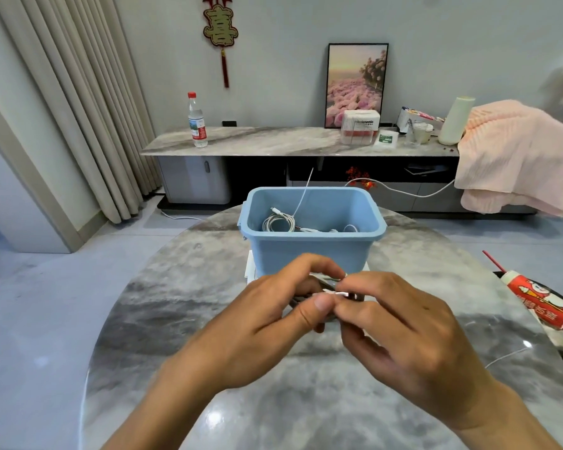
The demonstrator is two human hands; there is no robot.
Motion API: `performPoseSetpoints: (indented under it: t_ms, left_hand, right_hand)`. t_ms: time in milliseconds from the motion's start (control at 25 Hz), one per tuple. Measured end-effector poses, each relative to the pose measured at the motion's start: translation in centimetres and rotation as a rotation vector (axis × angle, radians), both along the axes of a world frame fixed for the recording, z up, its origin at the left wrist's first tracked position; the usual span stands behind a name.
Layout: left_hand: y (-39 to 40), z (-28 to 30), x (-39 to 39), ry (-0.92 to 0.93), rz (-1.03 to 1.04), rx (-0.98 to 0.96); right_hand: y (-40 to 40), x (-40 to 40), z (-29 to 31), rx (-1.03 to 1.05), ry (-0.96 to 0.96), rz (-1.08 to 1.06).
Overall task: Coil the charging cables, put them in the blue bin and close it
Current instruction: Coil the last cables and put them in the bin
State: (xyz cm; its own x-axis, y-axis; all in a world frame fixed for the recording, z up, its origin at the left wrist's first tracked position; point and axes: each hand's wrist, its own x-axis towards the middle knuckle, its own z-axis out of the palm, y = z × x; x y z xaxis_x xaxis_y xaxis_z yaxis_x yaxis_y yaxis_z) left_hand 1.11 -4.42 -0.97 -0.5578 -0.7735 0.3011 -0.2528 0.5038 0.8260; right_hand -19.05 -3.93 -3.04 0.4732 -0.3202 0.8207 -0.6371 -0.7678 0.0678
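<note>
Two bare hands meet over the middle of the round grey marble tabletop (176,319), just in front of the open blue plastic bin (312,251). Left hand (267,310) has fingers curled round a bundle of thin cable (325,280), thumb pressed on top; most of the bundle is hidden by the fingers. Right hand (400,323) pinches the cable's small white plug end (340,293) between thumb and forefinger, right beside the left thumb tip. Both grips tight, closed on the cable.

Blue bin stands toward the far edge of the tabletop, lid off, resting on something flat and white (251,271) that shows at its near-left base. Inside: coiled white charging cables (278,222) on the bottom, one loose white end sticking up over the far rim. Nothing between hands and bin.

Near the right edge of the tabletop lies a red-and-white printed tube (540,300) with a red straw-like stick, tilted. Thin white wire (507,355) trails at the right edge.

Behind, a long marble sideboard (257,141) carries a clear water bottle with red cap (197,121), a framed flower picture (356,86), a white box (359,126) and a pink blanket (514,157) draped over its right end.
</note>
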Motion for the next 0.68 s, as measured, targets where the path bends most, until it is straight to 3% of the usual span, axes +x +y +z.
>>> performPoseSetpoints:
  t_ms: [120,360,520,680]
  left_hand:
    - [-0.1,0.1,0.0,0.174,-0.027,0.195]
    - [-0.4,-0.2,0.0,0.2,-0.048,0.364]
    - [-0.1,-0.4,-0.5,0.337,-0.08,0.572]
    - [0.0,-1.2,-1.2,0.39,-0.018,0.568]
  right_hand:
    - [-0.1,-0.2,0.1,0.116,-0.069,0.058]
    - [-0.3,-0.6,0.0,0.295,-0.172,0.115]
    - [-0.3,-1.1,0.3,0.426,-0.276,0.155]
    - [-0.7,-1.7,0.7,0.54,-0.269,0.195]
